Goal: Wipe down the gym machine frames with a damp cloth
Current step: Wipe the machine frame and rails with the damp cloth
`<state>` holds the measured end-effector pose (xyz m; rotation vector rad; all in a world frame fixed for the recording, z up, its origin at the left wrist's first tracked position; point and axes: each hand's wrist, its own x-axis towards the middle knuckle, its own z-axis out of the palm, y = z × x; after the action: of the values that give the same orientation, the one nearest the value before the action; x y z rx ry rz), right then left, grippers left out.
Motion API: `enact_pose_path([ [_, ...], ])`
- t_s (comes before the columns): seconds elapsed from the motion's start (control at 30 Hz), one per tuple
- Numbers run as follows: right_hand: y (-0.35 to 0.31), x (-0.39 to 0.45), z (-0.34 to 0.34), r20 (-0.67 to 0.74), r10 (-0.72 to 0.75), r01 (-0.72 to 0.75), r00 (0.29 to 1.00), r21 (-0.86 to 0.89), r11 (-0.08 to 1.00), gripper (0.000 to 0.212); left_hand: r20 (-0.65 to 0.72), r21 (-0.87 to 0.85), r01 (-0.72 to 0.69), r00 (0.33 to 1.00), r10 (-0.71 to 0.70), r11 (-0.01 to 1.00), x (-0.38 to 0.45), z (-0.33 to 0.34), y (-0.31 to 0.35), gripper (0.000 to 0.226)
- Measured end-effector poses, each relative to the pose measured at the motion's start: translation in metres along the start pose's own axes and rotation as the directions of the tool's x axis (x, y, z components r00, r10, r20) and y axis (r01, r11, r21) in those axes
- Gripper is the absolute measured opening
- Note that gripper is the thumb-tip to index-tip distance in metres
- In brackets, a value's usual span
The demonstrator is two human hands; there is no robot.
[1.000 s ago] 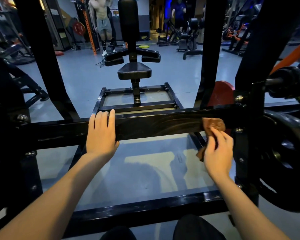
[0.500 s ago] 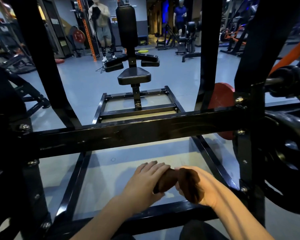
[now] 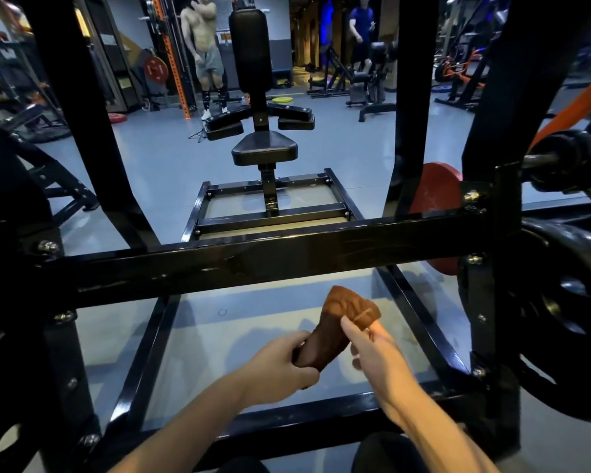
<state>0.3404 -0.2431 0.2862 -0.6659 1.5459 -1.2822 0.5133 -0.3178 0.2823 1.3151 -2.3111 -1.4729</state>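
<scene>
1. At the far left we note the black upright (image 3: pixel 69 97) of the machine frame, bolted to the horizontal crossbar (image 3: pixel 253 264) that spans the view.
2. We find the left hand (image 3: pixel 280 365) below and in front of the crossbar, apart from it, fingers curled round the lower end of the brown cloth (image 3: pixel 338 331).
3. We record the cloth as held in the air between both hands, slanting up from the left hand towards the right; its upper end fans out above the right fingers. It touches no part of the frame.
4. We find the right hand (image 3: pixel 376 349) just right of the cloth, thumb and fingers pinching the cloth's upper part.
5. Beyond the crossbar we see a black padded seat (image 3: pixel 264 150) on its own base frame.
6. At the right we note a red weight plate (image 3: pixel 435 189) behind the frame and a black plate (image 3: pixel 567 315) at the edge.
</scene>
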Motion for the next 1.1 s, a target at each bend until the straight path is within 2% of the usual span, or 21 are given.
enact_pose_path([
  [0.07,-0.007,-0.001,0.005,-0.035,-0.084,0.085,0.996,0.014,0.996,0.018,-0.004,0.029,-0.042,0.999,0.042,0.999,-0.006,-0.006,0.005,0.047],
  [0.1,-0.012,-0.002,0.007,-0.067,-0.142,0.146,0.988,0.055,0.988,0.013,-0.079,0.084,-0.083,0.993,0.09,0.993,-0.009,-0.011,0.007,0.052],
  [0.13,-0.016,0.001,0.007,-0.128,-0.204,0.214,0.971,0.066,0.975,0.011,-0.218,0.173,-0.118,0.963,0.155,0.978,-0.012,-0.018,0.009,0.056],
  [0.17,-0.024,0.004,0.005,-0.225,-0.272,0.289,0.936,0.047,0.956,0.015,-0.391,0.316,-0.135,0.883,0.259,0.939,-0.015,-0.028,0.011,0.059],
  [0.2,-0.03,0.011,0.001,-0.337,-0.347,0.367,0.875,-0.005,0.93,0.024,-0.528,0.492,-0.094,0.758,0.383,0.865,-0.018,-0.041,0.012,0.063],
  [0.23,-0.037,0.017,-0.005,-0.434,-0.414,0.431,0.8,-0.065,0.9,0.035,-0.587,0.644,-0.01,0.635,0.502,0.765,-0.018,-0.055,0.011,0.07],
  [0.27,-0.04,0.027,-0.011,-0.503,-0.465,0.467,0.729,-0.131,0.874,0.042,-0.587,0.743,0.081,0.554,0.59,0.664,-0.016,-0.069,0.009,0.082],
  [0.3,-0.043,0.036,-0.016,-0.538,-0.513,0.489,0.669,-0.201,0.849,0.045,-0.567,0.797,0.16,0.531,0.63,0.582,-0.011,-0.084,0.005,0.098],
  [0.37,-0.047,0.054,-0.013,-0.521,-0.616,0.485,0.59,-0.382,0.787,0.04,-0.544,0.831,0.287,0.601,0.586,0.477,-0.002,-0.111,0.003,0.123],
  [0.4,-0.048,0.061,-0.005,-0.492,-0.66,0.474,0.568,-0.461,0.75,0.036,-0.556,0.822,0.334,0.645,0.525,0.461,0.003,-0.12,0.003,0.126],
  [0.47,-0.046,0.069,0.026,-0.441,-0.709,0.492,0.55,-0.515,0.702,0.04,-0.586,0.79,0.362,0.681,0.438,0.494,0.014,-0.129,0.003,0.108],
  [0.53,-0.038,0.068,0.067,-0.332,-0.76,0.55,0.559,-0.538,0.639,0.05,-0.599,0.783,0.344,0.641,0.48,0.518,0.022,-0.131,0.001,0.085],
  [0.63,-0.025,0.06,0.124,-0.106,-0.835,0.645,0.539,-0.585,0.491,0.053,-0.57,0.815,0.31,0.58,0.583,0.489,0.024,-0.132,-0.007,0.077],
  [0.7,-0.024,0.058,0.136,0.008,-0.853,0.666,0.523,-0.628,0.403,0.059,-0.554,0.828,0.269,0.532,0.64,0.492,0.023,-0.133,-0.009,0.064],
  [0.77,-0.029,0.061,0.121,0.075,-0.842,0.68,0.534,-0.629,0.376,0.056,-0.537,0.839,0.241,0.502,0.678,0.487,0.022,-0.134,-0.009,0.055],
  [0.83,-0.032,0.071,0.084,-0.002,-0.831,0.633,0.557,-0.646,0.426,0.049,-0.528,0.845,0.226,0.504,0.684,0.485,0.022,-0.133,-0.01,0.059],
  [0.93,-0.04,0.089,0.011,-0.36,-0.794,0.538,0.49,-0.592,0.6,0.056,-0.54,0.838,0.271,0.54,0.646,0.475,0.02,-0.128,-0.009,0.065],
  [1.0,-0.045,0.095,-0.014,-0.573,-0.704,0.464,0.42,-0.531,0.709,0.04,-0.53,0.843,0.318,0.629,0.569,0.434,0.016,-0.128,-0.002,0.082],
  [1.03,-0.046,0.097,-0.015,-0.625,-0.662,0.444,0.414,-0.495,0.746,0.034,-0.502,0.857,0.321,0.698,0.511,0.403,0.012,-0.131,0.005,0.094],
  [1.07,-0.046,0.097,-0.007,-0.636,-0.647,0.448,0.421,-0.474,0.758,0.031,-0.477,0.866,0.313,0.752,0.454,0.39,0.01,-0.137,0.015,0.1],
  [1.1,-0.044,0.096,0.007,-0.61,-0.664,0.475,0.433,-0.472,0.743,0.031,-0.477,0.853,0.301,0.782,0.401,0.427,0.009,-0.144,0.026,0.096],
])
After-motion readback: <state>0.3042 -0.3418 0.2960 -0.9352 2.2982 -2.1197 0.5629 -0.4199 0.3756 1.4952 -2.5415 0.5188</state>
